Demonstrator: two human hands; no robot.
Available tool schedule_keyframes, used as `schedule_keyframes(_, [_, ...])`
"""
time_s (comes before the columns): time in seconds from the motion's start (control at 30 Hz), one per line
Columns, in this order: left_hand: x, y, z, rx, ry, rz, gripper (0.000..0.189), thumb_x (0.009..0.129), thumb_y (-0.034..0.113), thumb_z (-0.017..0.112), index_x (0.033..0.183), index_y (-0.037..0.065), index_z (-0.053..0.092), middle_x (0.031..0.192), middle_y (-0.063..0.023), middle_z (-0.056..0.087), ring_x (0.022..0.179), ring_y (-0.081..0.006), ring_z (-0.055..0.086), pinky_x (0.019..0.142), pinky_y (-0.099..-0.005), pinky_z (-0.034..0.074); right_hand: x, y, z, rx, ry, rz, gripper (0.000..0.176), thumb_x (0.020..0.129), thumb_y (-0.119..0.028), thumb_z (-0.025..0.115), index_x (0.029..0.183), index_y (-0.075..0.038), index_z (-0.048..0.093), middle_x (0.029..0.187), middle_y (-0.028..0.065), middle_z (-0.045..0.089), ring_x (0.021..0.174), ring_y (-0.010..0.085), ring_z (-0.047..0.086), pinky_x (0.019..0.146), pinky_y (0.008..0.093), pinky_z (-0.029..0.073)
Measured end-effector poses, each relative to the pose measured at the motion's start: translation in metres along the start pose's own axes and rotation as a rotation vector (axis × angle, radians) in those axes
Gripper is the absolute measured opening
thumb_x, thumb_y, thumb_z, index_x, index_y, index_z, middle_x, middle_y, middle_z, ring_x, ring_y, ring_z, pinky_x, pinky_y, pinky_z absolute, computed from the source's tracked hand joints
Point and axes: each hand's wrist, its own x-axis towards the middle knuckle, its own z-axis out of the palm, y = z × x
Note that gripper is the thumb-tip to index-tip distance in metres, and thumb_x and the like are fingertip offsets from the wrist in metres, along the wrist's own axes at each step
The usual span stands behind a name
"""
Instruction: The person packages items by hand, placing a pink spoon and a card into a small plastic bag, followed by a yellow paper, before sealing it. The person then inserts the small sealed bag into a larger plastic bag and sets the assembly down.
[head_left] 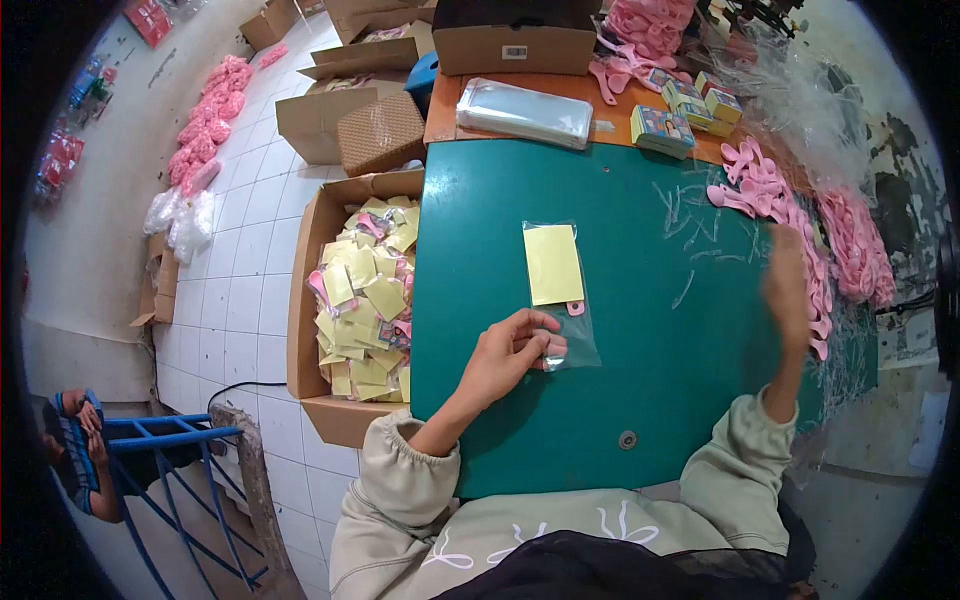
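Observation:
A clear plastic bag lies on the green table, with a yellow card inside it. The tip of a pink spoon shows below the card. My left hand has its curled fingers on the lower end of the bag, pinching the plastic. Over at the right, my right hand is raised beside the pile of pink spoons. Motion smears its fingers, so what they hold cannot be made out.
A cardboard box full of packed yellow cards stands left of the table. Clear bags, small card stacks and more pink spoons lie at the back. Plastic strips litter the right side. Another person is at far left.

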Motion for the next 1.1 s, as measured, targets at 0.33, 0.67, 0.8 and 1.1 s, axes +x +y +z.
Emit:
schedule_keyframes(0.33, [-0.012,0.023,-0.003,-0.136,0.000,0.016,0.016,0.091,0.008,0.052,0.106,0.002,0.053,0.100,-0.0099,0.061,0.090,-0.0149,0.062,0.074,-0.0248,0.052,-0.010,-0.196,0.010,1.042,-0.159,-0.201,0.021,0.075,-0.001,0.067,0.092,-0.003,0.056,0.102,0.0127,0.045,0.082,0.0214,0.057,0.071,0.0307,0.050])
schedule_keyframes(0.67, [-0.003,0.013,0.002,0.467,0.206,0.315,0.011,0.084,0.003,0.061,0.092,-0.002,0.056,0.088,-0.0068,0.057,0.077,-0.0128,0.061,0.058,-0.0233,0.054,-0.014,-0.195,0.014,1.631,-0.501,0.262,0.009,0.084,-0.002,0.061,0.089,0.001,0.054,0.100,0.0092,0.050,0.081,0.0106,0.057,0.068,0.0248,0.050])
schedule_keyframes(0.8, [-0.002,0.010,0.002,0.440,0.241,0.255,0.011,0.083,0.005,0.063,0.089,-0.003,0.057,0.086,-0.0061,0.057,0.075,-0.0103,0.060,0.056,-0.0227,0.054,-0.013,-0.204,0.014,1.834,-0.574,0.498,0.008,0.087,-0.003,0.057,0.089,0.002,0.052,0.086,0.0070,0.058,0.074,0.0095,0.059,0.064,0.0227,0.051])
schedule_keyframes(1.1, [0.002,0.005,0.007,0.278,0.354,0.214,0.020,0.083,0.005,0.062,0.096,-0.002,0.049,0.088,-0.0101,0.057,0.078,-0.0141,0.064,0.054,-0.0237,0.055,-0.010,-0.217,0.011,1.722,-0.408,0.598,0.014,0.085,0.000,0.059,0.089,0.001,0.046,0.077,0.0104,0.060,0.065,0.0119,0.062,0.054,0.0216,0.051])
